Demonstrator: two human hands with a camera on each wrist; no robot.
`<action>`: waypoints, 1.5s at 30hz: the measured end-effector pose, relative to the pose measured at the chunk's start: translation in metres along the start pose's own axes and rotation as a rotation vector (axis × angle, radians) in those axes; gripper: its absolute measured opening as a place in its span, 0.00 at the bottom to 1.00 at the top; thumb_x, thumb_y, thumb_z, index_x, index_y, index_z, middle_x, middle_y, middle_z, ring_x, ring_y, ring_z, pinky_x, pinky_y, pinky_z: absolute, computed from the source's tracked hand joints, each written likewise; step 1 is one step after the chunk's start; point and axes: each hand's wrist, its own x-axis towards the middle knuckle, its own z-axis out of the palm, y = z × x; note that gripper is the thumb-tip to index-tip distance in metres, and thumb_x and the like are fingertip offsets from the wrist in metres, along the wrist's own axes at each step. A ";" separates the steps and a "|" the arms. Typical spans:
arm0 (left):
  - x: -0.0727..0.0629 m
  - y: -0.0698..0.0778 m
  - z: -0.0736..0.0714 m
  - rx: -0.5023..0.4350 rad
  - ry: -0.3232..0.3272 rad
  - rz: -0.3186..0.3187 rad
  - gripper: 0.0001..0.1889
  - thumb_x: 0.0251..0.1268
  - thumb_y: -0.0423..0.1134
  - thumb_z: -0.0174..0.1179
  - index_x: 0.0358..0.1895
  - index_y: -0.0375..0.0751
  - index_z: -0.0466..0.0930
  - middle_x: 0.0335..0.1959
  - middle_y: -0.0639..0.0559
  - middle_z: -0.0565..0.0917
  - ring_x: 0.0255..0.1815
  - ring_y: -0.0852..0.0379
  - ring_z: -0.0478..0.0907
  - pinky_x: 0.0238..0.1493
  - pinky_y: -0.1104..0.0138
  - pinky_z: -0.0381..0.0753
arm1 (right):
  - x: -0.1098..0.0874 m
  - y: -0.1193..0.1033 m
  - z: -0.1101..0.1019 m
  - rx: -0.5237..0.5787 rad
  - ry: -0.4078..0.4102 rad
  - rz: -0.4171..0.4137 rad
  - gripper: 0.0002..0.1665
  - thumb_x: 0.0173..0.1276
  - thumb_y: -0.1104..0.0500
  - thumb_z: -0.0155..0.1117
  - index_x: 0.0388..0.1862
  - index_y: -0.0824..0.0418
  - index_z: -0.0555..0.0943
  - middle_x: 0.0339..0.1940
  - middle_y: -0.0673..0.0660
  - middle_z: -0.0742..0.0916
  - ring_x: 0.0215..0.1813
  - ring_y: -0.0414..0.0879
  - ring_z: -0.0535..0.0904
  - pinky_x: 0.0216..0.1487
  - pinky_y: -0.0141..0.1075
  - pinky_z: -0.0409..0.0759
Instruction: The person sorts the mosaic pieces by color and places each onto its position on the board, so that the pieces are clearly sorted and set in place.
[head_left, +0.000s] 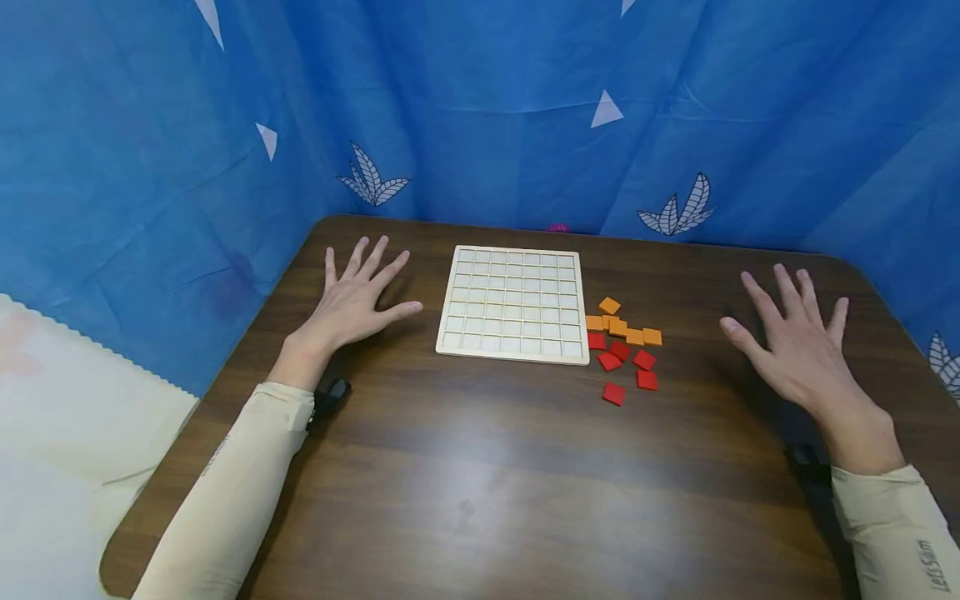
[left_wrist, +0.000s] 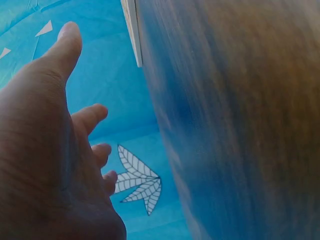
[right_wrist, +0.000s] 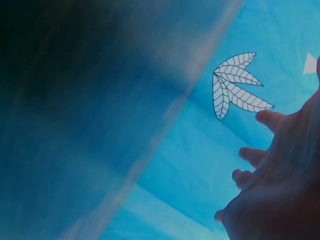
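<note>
Stretchy cream-coloured sleeves [head_left: 232,500] reach in from the lower corners, the fabric drawn smooth over the forearms and wrinkled toward the cuffs (the right one bears dark printed lettering [head_left: 932,567]). Beyond them, the left hand [head_left: 348,302] and the right hand [head_left: 806,350] are both released, fingers spread wide and backs turned upward; whether any fingertip touches the wood I cannot tell. Between the two, toward the far edge of the tabletop [head_left: 465,467], lies a flat square board [head_left: 512,304] of pale, wood-like material, its corners softly rounded, its face divided by thin ridges into rows of small square recesses. The left hand is the nearer to it. Just beside the board's right edge, small orange tiles [head_left: 652,337] cluster, some overlapping, with red tiles [head_left: 614,393] scattered more loosely on their near side; all are thin, square and plain. Dark brown grain streaks the tabletop, whose sheen catches soft pale patches of light. Behind hangs a gently folded blue cloth curtain [head_left: 480,83], printed with white triangles [head_left: 607,110] and veined leaves [head_left: 371,179].
</note>
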 end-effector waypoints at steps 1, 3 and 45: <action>0.001 0.000 0.000 0.001 -0.001 0.000 0.51 0.67 0.80 0.51 0.87 0.60 0.49 0.90 0.49 0.38 0.89 0.41 0.28 0.78 0.31 0.17 | 0.000 0.000 0.000 0.005 0.005 -0.001 0.50 0.81 0.29 0.45 0.89 0.53 0.48 0.88 0.70 0.44 0.88 0.69 0.29 0.72 0.77 0.16; 0.001 0.000 0.000 0.000 -0.004 0.003 0.51 0.67 0.80 0.51 0.87 0.62 0.48 0.90 0.50 0.38 0.89 0.42 0.28 0.78 0.32 0.16 | -0.001 -0.001 -0.001 0.016 0.014 -0.002 0.50 0.81 0.30 0.46 0.89 0.55 0.49 0.88 0.70 0.45 0.88 0.69 0.30 0.73 0.76 0.16; -0.003 -0.002 0.003 -0.054 -0.060 0.057 0.53 0.65 0.75 0.60 0.87 0.59 0.50 0.90 0.49 0.40 0.89 0.41 0.29 0.78 0.31 0.19 | -0.012 -0.027 0.005 -0.026 0.021 -0.129 0.52 0.76 0.31 0.59 0.89 0.50 0.53 0.89 0.67 0.51 0.89 0.67 0.38 0.77 0.75 0.23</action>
